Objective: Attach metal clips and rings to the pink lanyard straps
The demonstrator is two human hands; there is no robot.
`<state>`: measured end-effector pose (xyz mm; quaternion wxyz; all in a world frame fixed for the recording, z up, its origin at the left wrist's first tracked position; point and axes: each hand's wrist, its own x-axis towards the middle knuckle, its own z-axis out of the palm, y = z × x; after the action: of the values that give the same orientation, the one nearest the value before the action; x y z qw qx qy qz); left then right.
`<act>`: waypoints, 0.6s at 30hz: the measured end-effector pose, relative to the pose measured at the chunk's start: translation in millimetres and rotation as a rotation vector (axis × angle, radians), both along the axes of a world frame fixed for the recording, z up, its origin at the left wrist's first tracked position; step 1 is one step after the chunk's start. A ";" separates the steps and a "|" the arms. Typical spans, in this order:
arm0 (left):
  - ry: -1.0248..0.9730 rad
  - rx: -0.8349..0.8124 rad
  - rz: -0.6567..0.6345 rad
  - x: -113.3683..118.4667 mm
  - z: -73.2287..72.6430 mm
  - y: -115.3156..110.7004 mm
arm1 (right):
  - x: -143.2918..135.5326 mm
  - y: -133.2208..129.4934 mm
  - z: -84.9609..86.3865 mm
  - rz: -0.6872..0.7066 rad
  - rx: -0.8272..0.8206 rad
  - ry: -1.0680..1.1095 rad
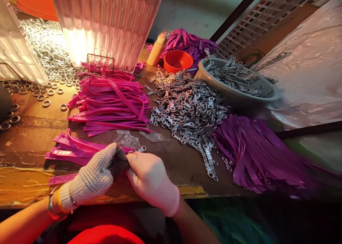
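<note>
My left hand, in a white glove with grey dots and dark, dirty fingertips, is closed in front of me. A purple strap sticks out to the left from beneath it. Against those fingertips, my right hand is closed in a plain white glove, pinching at the same spot. What lies between its fingers is hidden. Just beyond the right knuckles shows a small metal link; whether it is held I cannot tell. A small bunch of purple straps lies behind my left hand.
A larger pile of pink-purple straps lies farther back. Metal links are heaped to its right, with a grey basin of links behind. Metal rings spread at left. A red bowl, bottle and purple straps stand around.
</note>
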<state>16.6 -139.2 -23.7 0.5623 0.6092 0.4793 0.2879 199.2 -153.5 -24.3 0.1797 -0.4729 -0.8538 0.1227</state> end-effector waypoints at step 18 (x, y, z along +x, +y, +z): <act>0.678 0.385 -0.389 97.8 -10.4 116.2 | 33.3 -7.0 -18.0 -0.655 -0.299 0.796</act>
<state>114.3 -23.0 -34.1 0.2931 0.8419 0.4509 0.0445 232.5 -160.5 -42.3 0.4490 -0.6520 -0.5007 0.3501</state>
